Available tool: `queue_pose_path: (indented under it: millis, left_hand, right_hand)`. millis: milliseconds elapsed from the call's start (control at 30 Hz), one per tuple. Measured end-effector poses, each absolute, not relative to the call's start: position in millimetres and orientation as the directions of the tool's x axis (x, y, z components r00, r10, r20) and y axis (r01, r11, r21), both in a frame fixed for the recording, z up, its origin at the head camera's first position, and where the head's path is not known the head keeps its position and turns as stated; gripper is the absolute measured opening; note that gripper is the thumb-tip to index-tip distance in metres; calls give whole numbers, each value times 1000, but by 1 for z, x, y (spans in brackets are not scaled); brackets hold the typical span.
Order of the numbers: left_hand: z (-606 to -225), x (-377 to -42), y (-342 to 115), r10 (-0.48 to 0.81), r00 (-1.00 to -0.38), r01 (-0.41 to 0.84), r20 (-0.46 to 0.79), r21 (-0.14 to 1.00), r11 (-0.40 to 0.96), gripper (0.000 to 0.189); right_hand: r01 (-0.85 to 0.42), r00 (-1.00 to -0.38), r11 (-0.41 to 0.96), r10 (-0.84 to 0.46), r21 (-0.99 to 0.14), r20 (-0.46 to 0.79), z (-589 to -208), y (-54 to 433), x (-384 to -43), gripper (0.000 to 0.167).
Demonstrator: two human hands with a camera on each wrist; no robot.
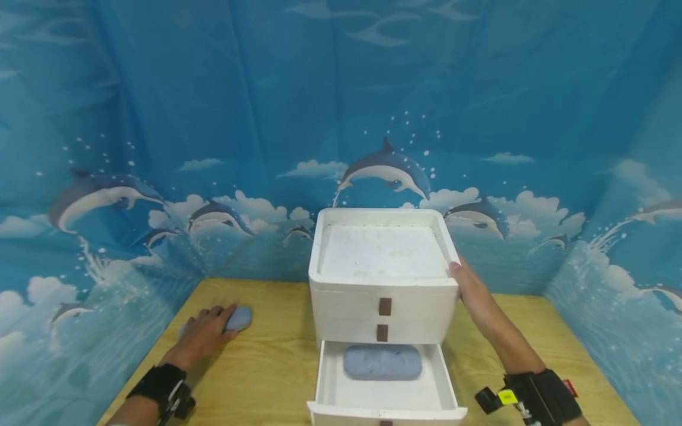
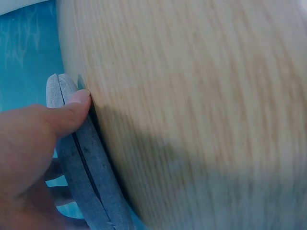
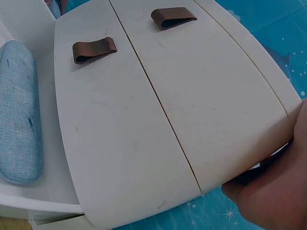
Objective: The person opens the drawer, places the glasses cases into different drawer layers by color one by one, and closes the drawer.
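On the left side of the table, my left hand (image 1: 205, 332) grips a blue-grey fabric glasses case (image 1: 240, 318). The left wrist view shows its dark seam, with the thumb on the near face and fingers behind. My right hand (image 1: 473, 293) holds the upper right side of a white drawer unit (image 1: 346, 313), thumb at the top rim; its other fingers are mostly hidden. The bottom drawer (image 1: 383, 399) is pulled out, and a second blue glasses case (image 1: 382, 362) lies crosswise inside it, towards the back.
Two upper drawers are closed, each with a brown pull tab (image 3: 172, 18). The unit's top is a shallow rimmed tray (image 1: 380, 251). It stands on a wood-grain table (image 1: 266, 367), and a blue dolphin-print curtain (image 1: 213, 118) encloses the back and sides.
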State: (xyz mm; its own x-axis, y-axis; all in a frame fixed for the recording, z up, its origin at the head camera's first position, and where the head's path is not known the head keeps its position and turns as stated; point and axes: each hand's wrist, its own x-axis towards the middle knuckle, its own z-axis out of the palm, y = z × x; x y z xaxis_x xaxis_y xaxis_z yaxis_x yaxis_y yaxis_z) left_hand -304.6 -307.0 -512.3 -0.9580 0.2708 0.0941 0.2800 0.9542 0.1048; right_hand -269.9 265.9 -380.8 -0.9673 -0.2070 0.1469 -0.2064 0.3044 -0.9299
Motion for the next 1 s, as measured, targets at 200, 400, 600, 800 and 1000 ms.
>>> queue_pose_path:
  millis: [200,400,600,800,1000]
  left_hand:
    - [-514,-303,-306,256,-965,261,58,99,960,64]
    - [-515,-298,-303,240,-969,244,53,107,964,66]
    - [-510,-292,-291,247,-966,254,75,117,960,68]
    - [-494,-284,-272,287,-942,303,172,77,950,63]
    - [-481,-272,-253,328,-925,349,192,86,933,59]
  right_hand:
    - [-211,-967,289,-202,-934,156,-383,265,-271,69]
    - [-212,-967,301,-203,-930,155,-383,266,-271,69]
    - [-208,-968,313,-203,-927,149,-382,267,-269,69]
    - [-224,-964,307,-211,-925,163,-381,268,-270,67]
    - [-228,-961,297,-223,-927,165,-383,267,-271,68]
